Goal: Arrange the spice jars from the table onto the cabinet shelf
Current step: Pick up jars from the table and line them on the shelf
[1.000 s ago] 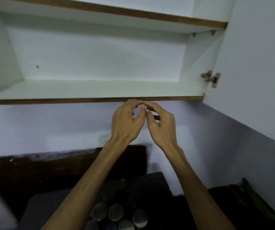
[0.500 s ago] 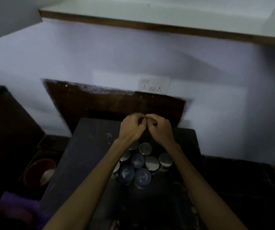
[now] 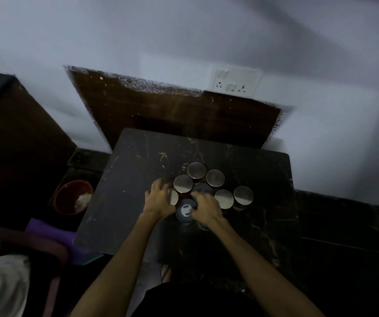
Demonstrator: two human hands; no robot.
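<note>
Several spice jars stand clustered on the dark table (image 3: 124, 179). Most have silver lids (image 3: 196, 170), and some have blue lids (image 3: 185, 210). My left hand (image 3: 158, 199) is down at the cluster's left edge, fingers curled over a silver-lidded jar (image 3: 173, 197) that it half hides. My right hand (image 3: 205, 208) lies over the front of the cluster, fingers curled round a blue-lidded jar that it mostly covers, beside the visible blue lid. The cabinet shelf is out of view.
A wall socket (image 3: 235, 82) sits above a dark wooden panel (image 3: 172, 115) behind the table. A red bowl (image 3: 73, 197) and a purple cloth (image 3: 51, 234) lie low at the left, beside a dark cabinet (image 3: 12, 133).
My view dropped from the open cabinet shelf down to the table. Both hands parted and came down from mid-air onto the jars.
</note>
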